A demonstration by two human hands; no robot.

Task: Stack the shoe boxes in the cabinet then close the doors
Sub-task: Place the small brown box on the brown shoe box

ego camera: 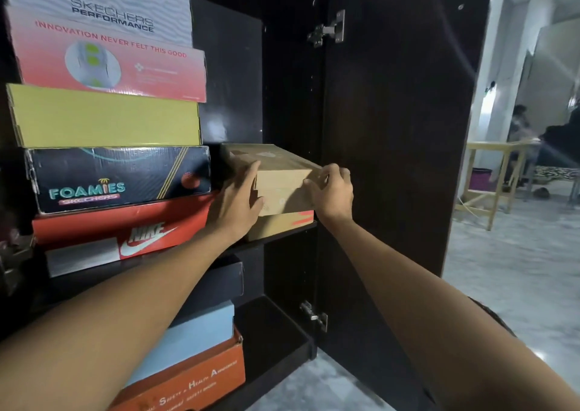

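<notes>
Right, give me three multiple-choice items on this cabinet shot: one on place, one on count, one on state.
1. The brown box under both hands sits
A. on another box at the shelf's right
B. on the floor
C. atop the Skechers Performance box

2. Boxes in the tall stack left of it:
A. two
B. four
C. seven

3. The right cabinet door is
A. shut
B. open
C. missing

Answers: 1 A, an orange-marked box lies beneath it; 2 B, from the Nike box up to the Skechers Performance box; 3 B, hinges exposed, room visible beyond.

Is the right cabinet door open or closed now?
Open. The right door stands swung outward, its inner face and hinges showing.
</notes>
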